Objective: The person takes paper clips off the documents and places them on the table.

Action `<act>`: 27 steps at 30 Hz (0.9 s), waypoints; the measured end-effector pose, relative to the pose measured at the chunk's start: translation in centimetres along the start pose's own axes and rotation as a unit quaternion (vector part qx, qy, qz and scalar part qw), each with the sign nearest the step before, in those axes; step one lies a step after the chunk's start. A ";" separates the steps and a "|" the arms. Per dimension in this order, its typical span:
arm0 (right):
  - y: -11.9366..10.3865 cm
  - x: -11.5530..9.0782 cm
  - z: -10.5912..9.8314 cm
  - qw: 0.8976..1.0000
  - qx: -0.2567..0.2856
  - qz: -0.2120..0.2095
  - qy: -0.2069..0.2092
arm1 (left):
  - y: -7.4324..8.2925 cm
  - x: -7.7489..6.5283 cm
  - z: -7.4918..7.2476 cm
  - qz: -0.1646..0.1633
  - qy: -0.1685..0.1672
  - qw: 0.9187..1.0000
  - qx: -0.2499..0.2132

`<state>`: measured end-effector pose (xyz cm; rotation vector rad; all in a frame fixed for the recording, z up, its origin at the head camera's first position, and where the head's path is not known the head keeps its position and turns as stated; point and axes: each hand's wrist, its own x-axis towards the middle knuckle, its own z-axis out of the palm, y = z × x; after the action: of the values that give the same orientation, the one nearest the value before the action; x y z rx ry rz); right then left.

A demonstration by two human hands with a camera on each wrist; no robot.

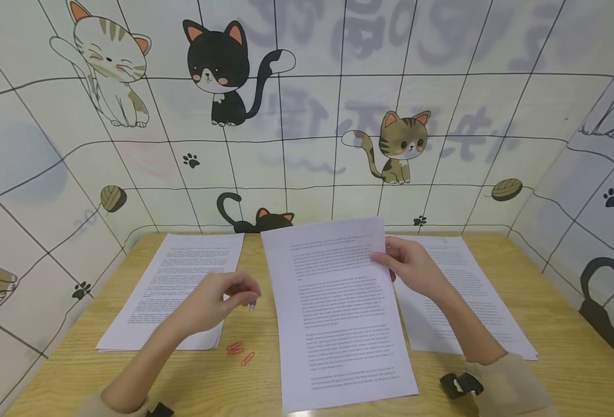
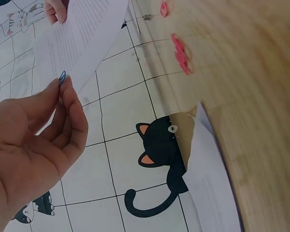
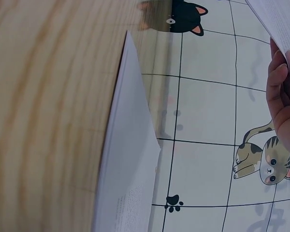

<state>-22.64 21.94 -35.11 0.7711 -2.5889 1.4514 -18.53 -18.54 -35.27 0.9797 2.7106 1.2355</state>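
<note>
My left hand pinches a small blue paper clip between thumb and fingertips, just left of a raised printed paper. My right hand grips that paper by its upper right edge, thumb on the printed face. The paper stands tilted above the table, its text facing me; whether it is one sheet or several I cannot tell. Below my left hand several red paper clips lie in a small group on the table, with another red paper clip just beside them.
On the wooden table, a printed stack lies at the left, partly behind my left hand. Another printed stack lies at the right, with what looks like a clip at its top edge. A cat-patterned wall stands behind.
</note>
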 end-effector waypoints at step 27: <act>0.1 0.1 0.0 1.000 -0.007 -0.002 -0.005 | -2.2 -2.7 0.6 -0.011 -0.155 0.986 -0.057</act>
<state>-22.77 21.96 -35.19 0.7845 -2.6008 1.4299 -17.39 -20.66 -37.86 1.0282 2.3812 1.1137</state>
